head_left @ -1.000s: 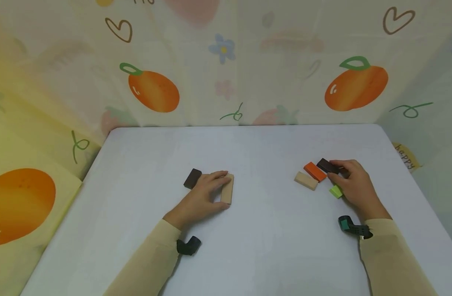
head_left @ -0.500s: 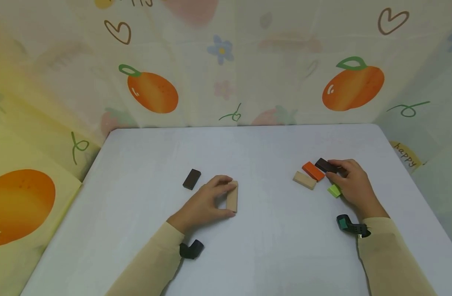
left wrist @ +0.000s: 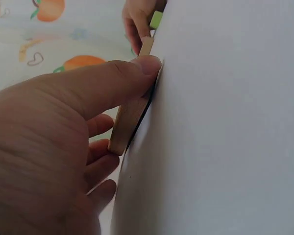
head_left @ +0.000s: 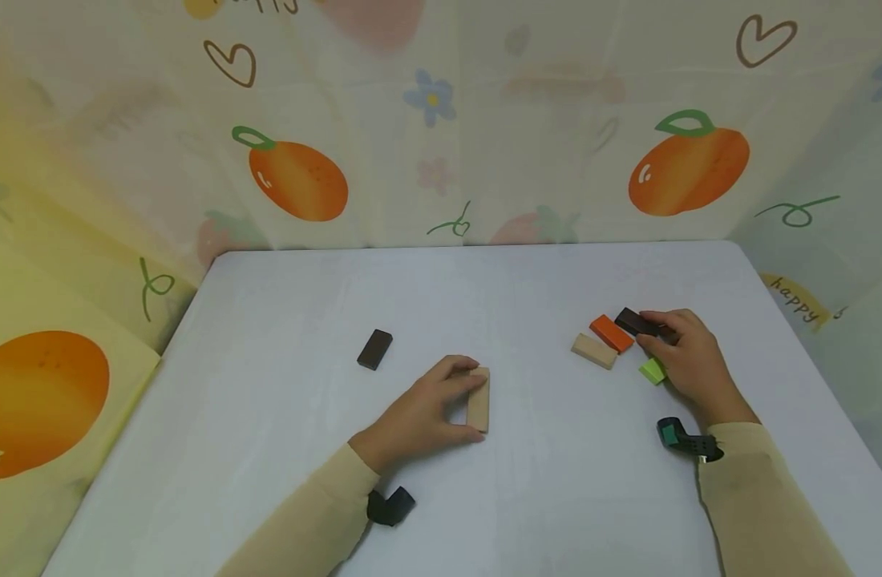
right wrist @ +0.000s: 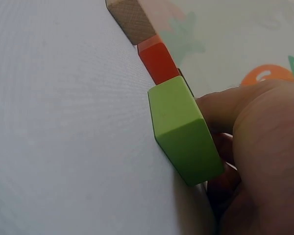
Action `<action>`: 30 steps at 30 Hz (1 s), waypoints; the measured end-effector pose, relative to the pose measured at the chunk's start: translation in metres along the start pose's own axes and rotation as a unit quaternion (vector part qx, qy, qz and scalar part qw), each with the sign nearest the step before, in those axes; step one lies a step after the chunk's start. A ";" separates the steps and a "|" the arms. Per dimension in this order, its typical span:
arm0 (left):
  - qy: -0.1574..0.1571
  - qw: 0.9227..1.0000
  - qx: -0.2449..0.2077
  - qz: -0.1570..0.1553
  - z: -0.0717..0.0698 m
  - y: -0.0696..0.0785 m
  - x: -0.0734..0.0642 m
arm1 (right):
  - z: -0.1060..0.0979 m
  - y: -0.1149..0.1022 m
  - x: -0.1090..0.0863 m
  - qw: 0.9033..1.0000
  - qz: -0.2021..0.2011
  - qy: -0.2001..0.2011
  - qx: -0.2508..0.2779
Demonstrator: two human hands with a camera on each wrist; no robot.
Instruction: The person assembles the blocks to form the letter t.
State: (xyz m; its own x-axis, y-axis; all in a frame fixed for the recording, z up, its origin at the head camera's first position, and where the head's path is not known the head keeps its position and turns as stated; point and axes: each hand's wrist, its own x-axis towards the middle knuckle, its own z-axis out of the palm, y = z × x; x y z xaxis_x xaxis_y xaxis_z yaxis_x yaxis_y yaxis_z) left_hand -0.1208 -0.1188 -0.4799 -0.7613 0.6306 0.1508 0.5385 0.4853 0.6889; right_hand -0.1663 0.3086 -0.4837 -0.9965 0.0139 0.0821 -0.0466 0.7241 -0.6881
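Observation:
In the head view my left hand (head_left: 426, 409) pinches a plain wooden block (head_left: 479, 401) lengthwise, thumb at its near end and fingers at its far end. The left wrist view shows this block (left wrist: 130, 122) right at the white tabletop, partly covered by the thumb. At the right, my right hand (head_left: 689, 357) has thumb and forefinger around the near end of a dark brown block (head_left: 632, 322). Beside that block lie an orange block (head_left: 611, 333) and a second plain wooden block (head_left: 594, 351). A light green block (head_left: 653, 371) sits just under the right thumb.
Another dark brown block (head_left: 374, 349) lies alone on the white table (head_left: 297, 304), beyond the left hand. A patterned cloth (head_left: 542, 160) hangs behind the table's far edge. Each wrist wears a black camera mount, such as the right mount (head_left: 689, 441).
My left hand has slid the plain wooden block to the right and nearer to me, away from the lone dark block. My right hand stays at its dark brown block.

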 end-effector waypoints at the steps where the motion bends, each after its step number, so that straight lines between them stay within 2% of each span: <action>1: 0.000 1.000 -0.002 -0.001 0.001 0.001 0.000 | 0.000 0.000 0.000 1.000 -0.001 0.000 0.000; 5: -0.003 1.000 0.009 -0.009 0.004 0.001 -0.001 | 0.000 0.000 0.000 1.000 -0.005 0.005 -0.001; 10: -0.009 0.998 0.055 -0.012 0.006 0.005 -0.004 | 0.000 -0.001 -0.002 1.000 -0.013 0.013 0.005; 14: -0.012 0.992 0.123 0.014 0.009 0.010 -0.006 | -0.002 -0.005 -0.003 0.999 -0.033 0.026 0.017; 19: 0.008 0.977 0.204 0.060 0.015 0.014 -0.007 | 0.003 -0.020 -0.002 0.995 -0.076 0.041 0.040; 23: 0.019 0.971 0.228 0.069 0.017 0.018 -0.009 | 0.012 -0.039 -0.003 0.992 -0.114 0.031 0.051; 30: 0.032 0.970 0.232 0.071 0.017 0.024 -0.011 | 0.035 -0.073 -0.005 0.982 -0.176 -0.013 0.065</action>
State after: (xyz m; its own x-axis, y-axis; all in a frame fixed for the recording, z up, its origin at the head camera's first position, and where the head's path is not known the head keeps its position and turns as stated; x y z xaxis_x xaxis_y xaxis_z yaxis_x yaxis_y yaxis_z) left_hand -0.0932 -0.1031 -0.4770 -0.6806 0.6792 0.2747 0.7326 0.6264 0.2665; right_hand -0.1602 0.2312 -0.4591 -0.9185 -0.2409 0.3134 -0.3951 0.5864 -0.7071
